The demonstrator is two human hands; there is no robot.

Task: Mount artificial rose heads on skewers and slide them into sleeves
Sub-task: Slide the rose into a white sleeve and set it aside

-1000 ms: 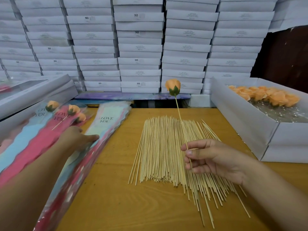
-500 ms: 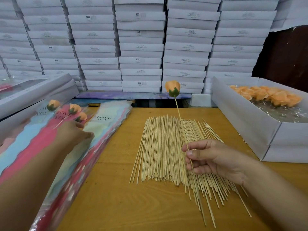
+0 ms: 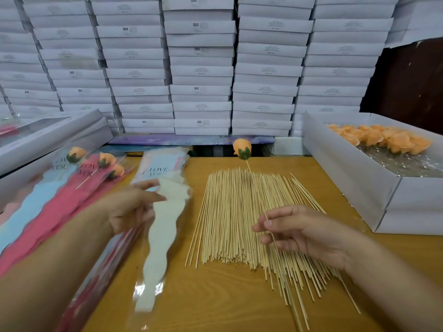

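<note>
Pinched in right hand [image 3: 297, 233]: one skewer [image 3: 257, 190] topped by an orange rose head [image 3: 242, 148], pointing to 12 o'clock over the loose skewer pile [image 3: 242, 219]. At 9 o'clock, left hand [image 3: 130, 208], fingers pinching a cream sleeve [image 3: 165, 226] printed "LOVE YOU". At 10 o'clock, three sleeved roses [image 3: 105, 159]. At 12, stacked white boxes [image 3: 201, 27] marked "SGS"

White boxes [image 3: 201, 68] stacked behind wooden table [image 3: 215, 295].

Orange rose head [image 3: 242, 147] — green calyx; cream sleeve [image 3: 165, 226]; tan skewers [image 3: 235, 212].
</note>
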